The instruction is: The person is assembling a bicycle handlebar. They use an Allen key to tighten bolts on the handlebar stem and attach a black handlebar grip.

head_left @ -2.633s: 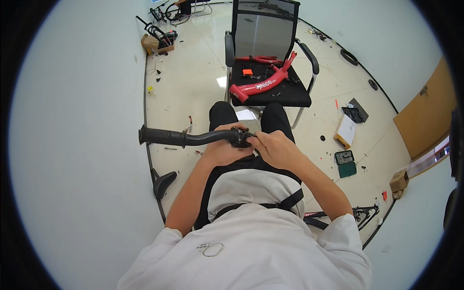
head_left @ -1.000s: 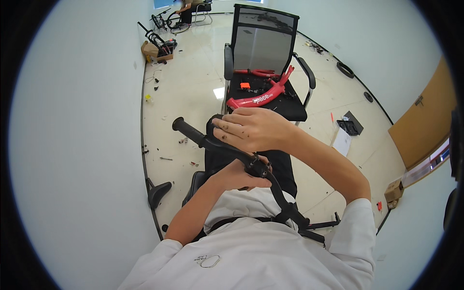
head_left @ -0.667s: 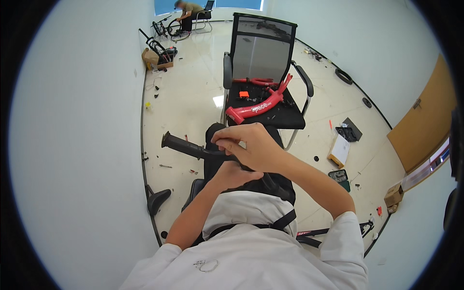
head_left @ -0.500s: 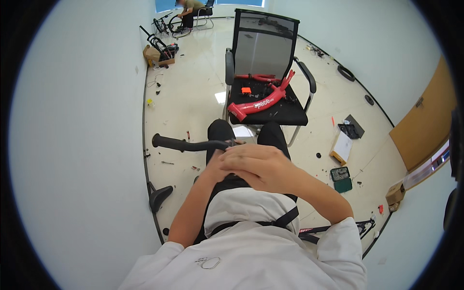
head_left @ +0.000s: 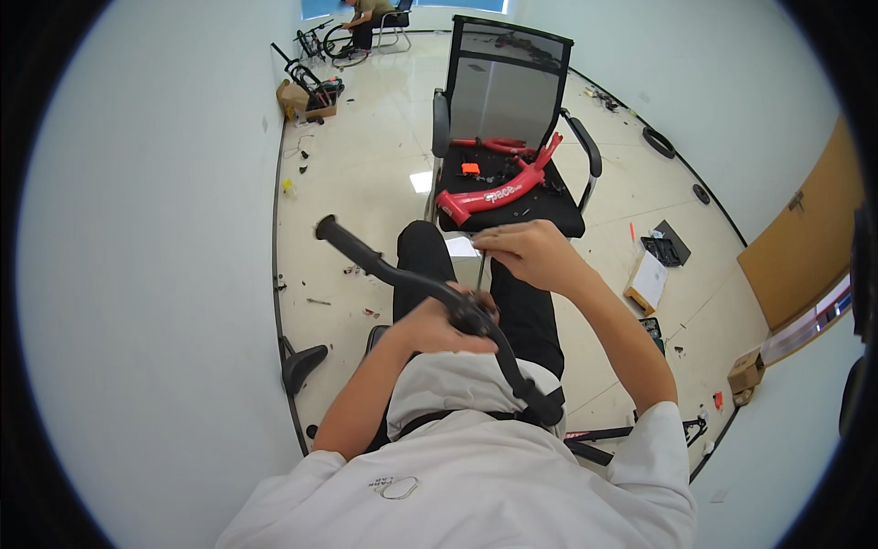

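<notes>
A black bicycle handlebar [head_left: 400, 274] lies slantwise over my lap, one end pointing to the far left and the other resting against my white shirt. Around its middle, near the clamp, my left hand [head_left: 422, 327] is closed. Above and to the right, my right hand [head_left: 533, 253] pinches the top of a thin metal rod-like tool [head_left: 481, 272]. The rod reaches down to the middle of the handlebar. Its lower tip is hidden by the clamp and my left fingers, so its exact kind does not show.
Before my knees stands a black mesh chair [head_left: 506, 73] carrying a red bicycle frame [head_left: 489, 198] and an orange block [head_left: 470, 169]. A saddle [head_left: 304, 368] lies by the left wall. Cartons [head_left: 746, 371] and small parts dot the floor. A person works on a wheel far off.
The handlebar has swung from nearly level to a slant, its near end now against my shirt. My right hand has moved up and away from my left, exposing the thin rod.
</notes>
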